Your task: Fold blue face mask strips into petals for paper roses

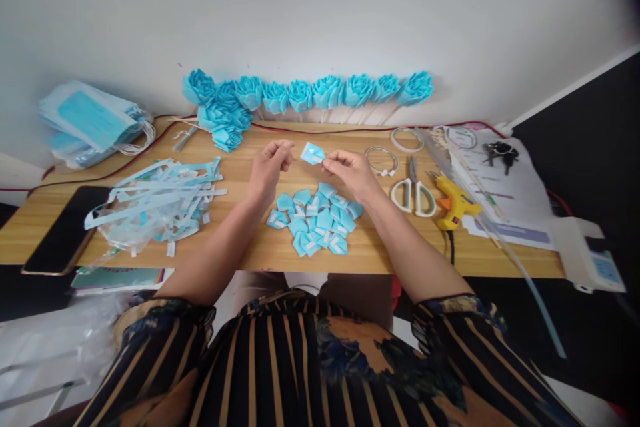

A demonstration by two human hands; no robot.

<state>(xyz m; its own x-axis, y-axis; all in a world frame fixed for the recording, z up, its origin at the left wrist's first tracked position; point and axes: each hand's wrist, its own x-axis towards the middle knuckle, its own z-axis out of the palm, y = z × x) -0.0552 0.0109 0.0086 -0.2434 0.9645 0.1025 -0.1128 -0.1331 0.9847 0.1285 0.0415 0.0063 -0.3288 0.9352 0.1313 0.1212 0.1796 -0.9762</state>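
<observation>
Between the thumb and fingertips of my right hand (347, 172) is a folded blue petal (313, 153), with a whitish patch on its face. Just left of that petal, apart from it, my left hand (271, 165) is closed in a pinch; whatever its fingertips hold, if anything, is too small to make out. Below both hands, a loose pile of similar folded blue petals (313, 221) lies on the wooden table (250, 250), several of them with white strips across them.
Blue fabric flowers (327, 91) on sticks line the wall. Left are face masks (95, 117), cut strips (155, 203) and a phone (67, 230). Right are tape rolls (381, 160), scissors (413, 190), a yellow glue gun (454, 202), keys (501, 150) and a white power box (590, 253).
</observation>
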